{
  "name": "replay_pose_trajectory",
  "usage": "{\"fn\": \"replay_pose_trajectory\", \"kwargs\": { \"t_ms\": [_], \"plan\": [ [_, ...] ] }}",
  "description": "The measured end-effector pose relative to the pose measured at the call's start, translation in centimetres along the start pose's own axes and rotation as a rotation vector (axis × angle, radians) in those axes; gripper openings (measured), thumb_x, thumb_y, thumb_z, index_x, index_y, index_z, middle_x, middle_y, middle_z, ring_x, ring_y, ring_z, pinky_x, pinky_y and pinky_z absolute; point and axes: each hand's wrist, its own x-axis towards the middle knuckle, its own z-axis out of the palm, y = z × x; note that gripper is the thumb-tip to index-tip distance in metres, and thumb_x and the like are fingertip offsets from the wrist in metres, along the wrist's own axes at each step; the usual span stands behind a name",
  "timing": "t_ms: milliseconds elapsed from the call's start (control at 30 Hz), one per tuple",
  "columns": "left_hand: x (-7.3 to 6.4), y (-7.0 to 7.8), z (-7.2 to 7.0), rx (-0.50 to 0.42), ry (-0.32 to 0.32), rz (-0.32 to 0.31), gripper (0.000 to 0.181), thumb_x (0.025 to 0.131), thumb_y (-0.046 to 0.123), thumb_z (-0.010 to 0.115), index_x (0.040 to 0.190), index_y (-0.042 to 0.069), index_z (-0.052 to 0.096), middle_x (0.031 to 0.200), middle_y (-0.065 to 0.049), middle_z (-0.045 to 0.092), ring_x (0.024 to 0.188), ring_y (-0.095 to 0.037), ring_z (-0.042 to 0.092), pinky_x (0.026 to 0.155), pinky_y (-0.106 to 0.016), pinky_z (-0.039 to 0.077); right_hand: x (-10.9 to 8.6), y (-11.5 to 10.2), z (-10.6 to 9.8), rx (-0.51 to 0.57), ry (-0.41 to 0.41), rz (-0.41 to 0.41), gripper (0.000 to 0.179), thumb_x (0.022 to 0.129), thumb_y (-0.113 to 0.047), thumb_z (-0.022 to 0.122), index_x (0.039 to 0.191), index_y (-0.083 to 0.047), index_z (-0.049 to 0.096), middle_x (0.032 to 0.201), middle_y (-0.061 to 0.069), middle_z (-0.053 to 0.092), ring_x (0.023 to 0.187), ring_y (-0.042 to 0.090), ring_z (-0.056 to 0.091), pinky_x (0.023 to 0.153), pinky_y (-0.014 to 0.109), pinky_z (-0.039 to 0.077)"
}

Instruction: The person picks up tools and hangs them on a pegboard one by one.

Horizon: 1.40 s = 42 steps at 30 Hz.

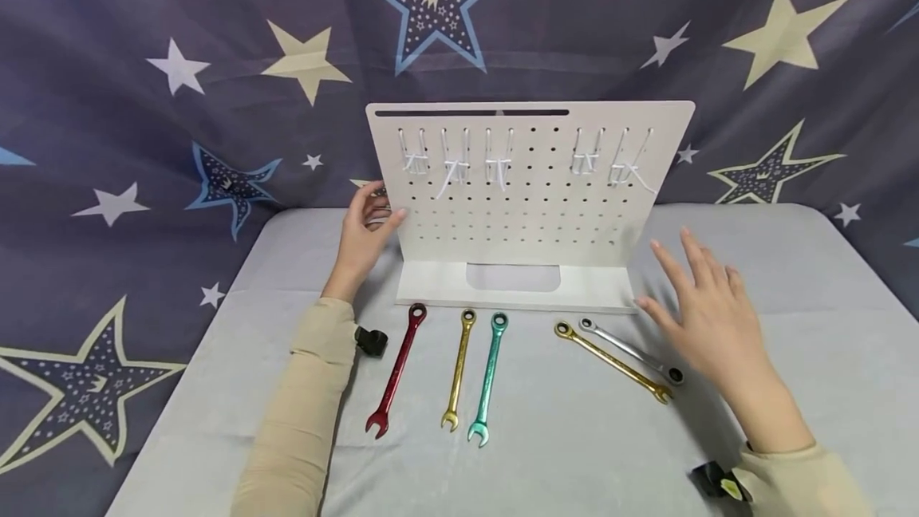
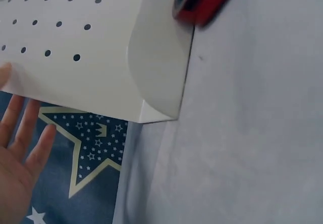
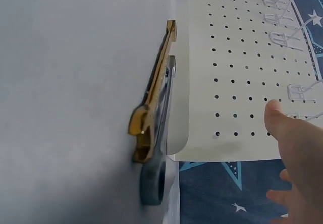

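A white pegboard stand (image 1: 502, 250) stands upright on its base, with several white double-prong hooks (image 1: 498, 162) along its upper rows. My left hand (image 1: 364, 234) holds the board's left edge, thumb over the front and fingers reaching behind, their tips partly hidden. Off the right side, my right hand (image 1: 711, 317) is held up with fingers spread and nothing in them. Nearest to it lie a silver wrench (image 1: 632, 349) and a gold wrench (image 1: 610, 361), side by side at a slant. In front of the board's left half are a red wrench (image 1: 396, 373), another gold wrench (image 1: 459, 369) and a green wrench (image 1: 490, 377).
Grey cloth covers the table (image 1: 574, 469). Close behind the board hangs a dark curtain (image 1: 574, 22) with a star pattern. Black wrist devices sit by the left sleeve (image 1: 294, 413) and the right sleeve (image 1: 804, 485). The base has a rounded cutout (image 1: 513, 278).
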Motion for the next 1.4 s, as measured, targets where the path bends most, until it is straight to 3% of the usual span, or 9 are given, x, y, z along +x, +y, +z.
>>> {"fn": "replay_pose_trajectory", "kwargs": {
  "t_ms": [100, 333, 500, 633, 867, 1167, 1400],
  "plan": [
    [-0.1, -0.5, -0.2, 0.033, 0.021, 0.015, 0.053, 0.094, 0.003, 0.067, 0.141, -0.003, 0.043, 0.113, -0.019, 0.06, 0.097, -0.012, 0.056, 0.086, -0.028, 0.046, 0.3, -0.3, 0.1, 0.012, 0.016, -0.037, 0.073, 0.096, -0.039, 0.065, 0.156, -0.017, 0.03, 0.163, 0.017, 0.015, 0.137, 0.049, 0.031, 0.109, 0.065, 0.021],
    [1.0, -4.0, -0.6, 0.108, 0.025, 0.016, 0.052, 0.096, 0.013, 0.067, 0.143, 0.008, 0.047, 0.115, -0.017, 0.061, 0.1, -0.02, 0.058, 0.086, -0.028, 0.045, 0.6, -0.9, 0.2, 0.085, 0.058, -0.154, 0.062, 0.089, -0.019, 0.074, 0.142, -0.005, 0.047, 0.144, 0.024, 0.045, 0.12, 0.05, 0.048, 0.101, 0.062, 0.033],
    [2.1, -3.8, -0.5, 0.248, 0.027, 0.063, 0.047, 0.096, 0.019, 0.068, 0.139, 0.008, 0.052, 0.115, -0.014, 0.065, 0.102, -0.027, 0.062, 0.09, -0.037, 0.048, 1.3, -0.8, 0.2, 0.148, 0.056, -0.178, 0.043, 0.088, -0.011, 0.074, 0.128, -0.004, 0.06, 0.117, 0.017, 0.064, 0.099, 0.038, 0.063, 0.083, 0.056, 0.047],
    [1.8, -3.2, -0.9, 0.34, 0.014, 0.054, 0.049, 0.096, 0.021, 0.067, 0.141, 0.012, 0.05, 0.116, -0.012, 0.065, 0.102, -0.027, 0.062, 0.091, -0.04, 0.048, 1.1, -1.0, 0.1, 0.218, -0.053, -0.111, 0.028, 0.092, -0.014, 0.072, 0.118, -0.007, 0.067, 0.099, 0.008, 0.069, 0.083, 0.025, 0.065, 0.068, 0.047, 0.049],
    [0.8, -2.9, -0.7, 0.335, -0.029, 0.054, 0.056, 0.097, 0.02, 0.066, 0.147, 0.017, 0.04, 0.119, -0.013, 0.063, 0.101, -0.03, 0.062, 0.09, -0.043, 0.048, 0.6, 0.1, -0.6, 0.282, -0.305, -0.017, 0.015, 0.094, -0.015, 0.07, 0.107, -0.007, 0.069, 0.084, -0.004, 0.064, 0.079, 0.017, 0.06, 0.07, 0.041, 0.047],
    [-0.1, -2.9, -0.5, 0.377, -0.047, 0.009, 0.05, 0.099, 0.021, 0.063, 0.144, 0.015, 0.042, 0.12, -0.012, 0.063, 0.105, -0.029, 0.061, 0.092, -0.042, 0.048, -0.4, 0.1, 1.0, 0.401, -0.493, -0.01, 0.018, 0.09, -0.012, 0.073, 0.106, -0.006, 0.067, 0.084, -0.007, 0.063, 0.078, 0.011, 0.059, 0.067, 0.032, 0.049],
    [0.2, -2.6, -0.2, 0.444, -0.026, 0.038, 0.05, 0.102, 0.026, 0.059, 0.146, 0.018, 0.039, 0.122, -0.008, 0.062, 0.108, -0.025, 0.061, 0.093, -0.041, 0.048, -0.7, -0.9, 1.8, 0.36, -0.528, 0.027, 0.025, 0.087, -0.012, 0.076, 0.106, -0.003, 0.064, 0.082, -0.004, 0.064, 0.075, 0.012, 0.059, 0.068, 0.037, 0.049]
  ]
}}
